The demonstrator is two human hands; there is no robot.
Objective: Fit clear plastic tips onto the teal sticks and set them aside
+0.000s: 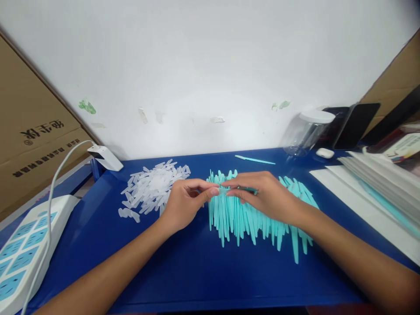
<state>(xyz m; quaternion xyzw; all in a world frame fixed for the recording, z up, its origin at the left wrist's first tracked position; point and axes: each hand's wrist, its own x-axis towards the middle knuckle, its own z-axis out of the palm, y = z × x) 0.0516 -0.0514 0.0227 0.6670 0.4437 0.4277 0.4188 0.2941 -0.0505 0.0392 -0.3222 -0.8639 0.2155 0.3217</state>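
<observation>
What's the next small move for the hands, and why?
Probably a gentle push by the left hand toward the right hand: both pinch what looks like one teal stick from opposite sides, and loose translucent pieces lie by the left hand. Whether one is already fitted, I can't tell.

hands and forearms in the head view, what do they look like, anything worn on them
The left hand and right hand are both ungloved. No sleeve shows on the left forearm or right forearm. I see no rings, watch, bracelets or markings; finer details are too small to tell.
</observation>
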